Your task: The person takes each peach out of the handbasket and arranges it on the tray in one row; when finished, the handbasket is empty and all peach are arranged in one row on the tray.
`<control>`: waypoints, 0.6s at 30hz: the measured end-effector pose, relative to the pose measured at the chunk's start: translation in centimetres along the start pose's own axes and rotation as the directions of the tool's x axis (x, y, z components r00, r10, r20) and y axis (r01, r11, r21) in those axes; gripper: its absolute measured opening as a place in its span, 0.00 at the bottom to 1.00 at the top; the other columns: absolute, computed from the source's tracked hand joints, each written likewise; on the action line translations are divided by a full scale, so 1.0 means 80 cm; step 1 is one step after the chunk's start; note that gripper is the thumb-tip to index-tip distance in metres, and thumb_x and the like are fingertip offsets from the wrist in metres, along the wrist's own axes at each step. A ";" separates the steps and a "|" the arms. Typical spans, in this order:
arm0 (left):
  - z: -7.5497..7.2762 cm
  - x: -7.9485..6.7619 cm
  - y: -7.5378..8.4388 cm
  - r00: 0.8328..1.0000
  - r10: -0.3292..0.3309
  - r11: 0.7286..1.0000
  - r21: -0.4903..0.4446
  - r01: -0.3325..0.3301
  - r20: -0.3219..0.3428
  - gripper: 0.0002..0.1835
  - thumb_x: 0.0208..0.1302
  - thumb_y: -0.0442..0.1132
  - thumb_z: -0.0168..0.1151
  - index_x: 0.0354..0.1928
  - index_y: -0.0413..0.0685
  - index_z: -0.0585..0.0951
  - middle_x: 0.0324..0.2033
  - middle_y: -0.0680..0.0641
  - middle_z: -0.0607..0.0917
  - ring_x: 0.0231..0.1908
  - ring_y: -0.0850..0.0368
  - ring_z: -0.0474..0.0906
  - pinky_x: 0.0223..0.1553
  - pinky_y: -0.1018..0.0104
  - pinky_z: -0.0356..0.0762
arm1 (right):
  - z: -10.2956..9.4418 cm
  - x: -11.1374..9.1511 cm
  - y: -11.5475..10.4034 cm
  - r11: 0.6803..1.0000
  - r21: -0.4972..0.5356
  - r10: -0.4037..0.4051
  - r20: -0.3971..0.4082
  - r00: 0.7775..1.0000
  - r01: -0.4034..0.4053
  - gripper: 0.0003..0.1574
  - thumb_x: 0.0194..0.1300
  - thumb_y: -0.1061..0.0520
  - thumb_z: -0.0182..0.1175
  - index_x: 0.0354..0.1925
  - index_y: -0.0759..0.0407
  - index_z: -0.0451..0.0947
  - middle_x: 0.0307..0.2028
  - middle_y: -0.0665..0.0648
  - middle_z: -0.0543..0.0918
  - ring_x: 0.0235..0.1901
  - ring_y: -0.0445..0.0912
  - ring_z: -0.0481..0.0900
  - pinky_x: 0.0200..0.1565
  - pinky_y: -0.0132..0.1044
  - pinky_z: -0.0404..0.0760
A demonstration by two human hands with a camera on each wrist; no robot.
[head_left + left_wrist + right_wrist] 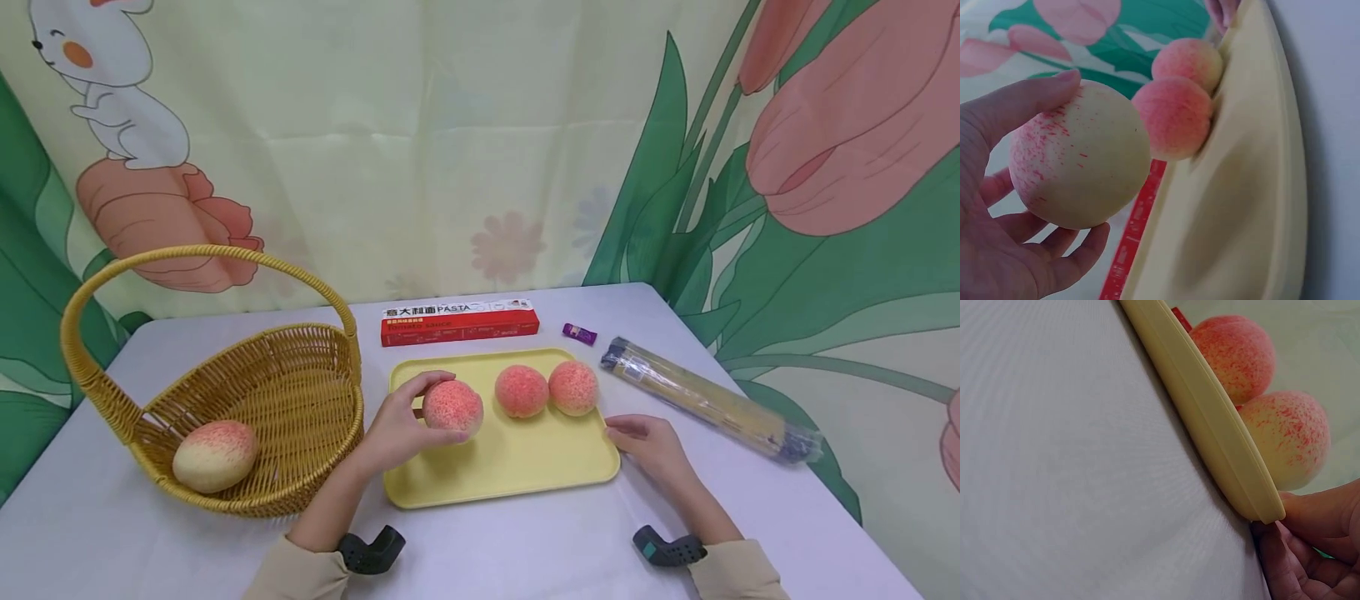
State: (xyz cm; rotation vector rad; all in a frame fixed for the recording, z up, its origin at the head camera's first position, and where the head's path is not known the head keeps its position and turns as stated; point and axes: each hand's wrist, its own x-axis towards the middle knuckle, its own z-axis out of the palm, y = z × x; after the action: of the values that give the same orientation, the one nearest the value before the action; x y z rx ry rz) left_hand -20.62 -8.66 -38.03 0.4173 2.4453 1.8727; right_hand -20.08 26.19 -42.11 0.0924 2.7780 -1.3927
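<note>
My left hand [396,427] grips a pink-speckled peach [453,408] over the left part of a yellow tray [517,467]. In the left wrist view, thumb and fingers curl round that peach [1088,156], and it hangs clear of the tray floor. Two more peaches, one pinker [521,391] and one paler [573,388], lie side by side at the tray's back right. At the tray's right edge, my right hand [654,450] pinches the rim; the right wrist view has the thumb at the rim [1266,509] and the fingers beneath it.
A wicker basket [300,492] with a tall handle stands at the left, holding one peach [216,456]. Behind the tray lie a red pasta box [460,323] and a small purple packet [580,334]. A wrapped bundle of noodles [705,400] lies at the right.
</note>
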 end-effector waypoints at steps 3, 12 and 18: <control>0.006 0.002 -0.010 0.999 -0.033 0.999 -0.022 0.033 0.024 0.37 0.35 0.37 0.79 0.54 0.51 0.74 0.48 0.50 0.76 0.43 0.52 0.76 0.42 0.62 0.77 | 0.000 -0.001 0.000 1.000 -0.009 0.016 0.001 1.000 -0.016 0.21 0.61 0.57 0.59 0.48 0.71 0.76 0.44 0.66 0.80 0.49 0.59 0.75 0.50 0.50 0.72; 0.012 0.001 -0.027 0.996 -0.068 0.998 -0.006 0.068 0.053 0.36 0.38 0.35 0.77 0.54 0.46 0.73 0.48 0.47 0.75 0.41 0.53 0.75 0.39 0.62 0.77 | 0.001 0.001 0.002 1.000 -0.003 0.006 -0.001 1.000 -0.006 0.20 0.61 0.58 0.59 0.47 0.71 0.76 0.43 0.66 0.81 0.47 0.58 0.76 0.49 0.49 0.73; 0.011 0.002 -0.027 0.996 -0.059 0.998 0.016 0.058 0.065 0.36 0.39 0.33 0.76 0.55 0.41 0.72 0.47 0.45 0.76 0.42 0.52 0.73 0.40 0.61 0.76 | 0.000 0.002 0.003 1.000 -0.003 0.008 0.001 1.000 -0.008 0.20 0.61 0.58 0.59 0.47 0.71 0.76 0.43 0.65 0.80 0.48 0.58 0.76 0.49 0.48 0.74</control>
State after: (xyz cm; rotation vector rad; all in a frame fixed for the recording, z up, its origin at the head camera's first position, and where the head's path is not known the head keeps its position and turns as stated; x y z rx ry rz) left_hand -21.00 -8.29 -40.28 0.3966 2.4038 1.7908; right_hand -20.25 26.34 -42.30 0.1026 2.7754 -1.3869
